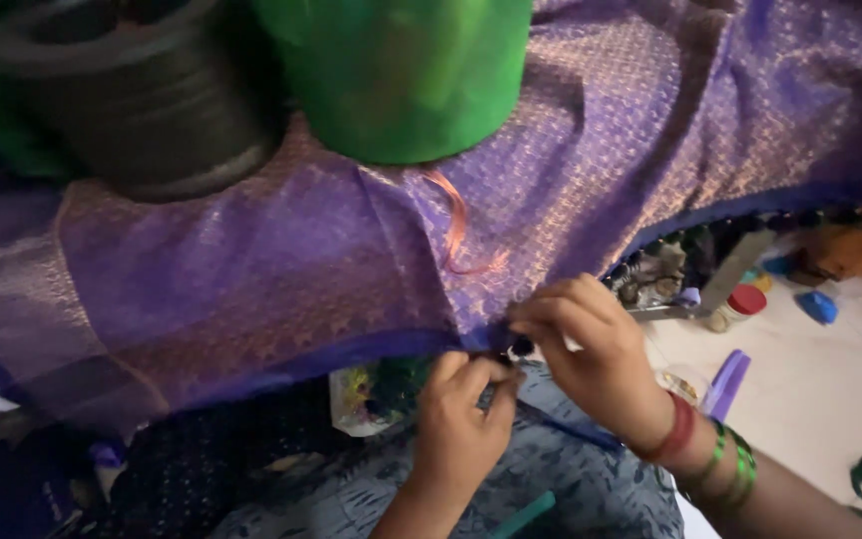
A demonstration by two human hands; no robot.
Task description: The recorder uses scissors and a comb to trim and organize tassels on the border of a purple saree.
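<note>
1. Two hands work at the lower edge of a purple cloth [281,260] with a gold woven pattern. It is draped across most of the frame, and its long axis runs from the left side up toward the upper right corner.
2. At upper left a dark round pot [132,90] sits on the cloth; just right of it, at top centre, stands a green cylinder [401,70]. Both seem to weigh the cloth down; if either shifted, the cloth could likely slide.
3. A loose orange thread [459,225] curls on the cloth below the green cylinder and could snag.
4. At lower centre, the left hand [456,424] has its fingers pinched narrow on the cloth's dark blue hem.
5. Just right of it, the right hand [591,354] is also closed tight, its fingertips nipping a small dark bead [522,346] at the hem. The bead is tiny, so a slack pinch might drop it into the clutter below.
6. Red and green bangles [710,449] ring the right wrist.
7. At right, a small jar with a red lid [740,304] stands on the pale floor [830,389].
</note>
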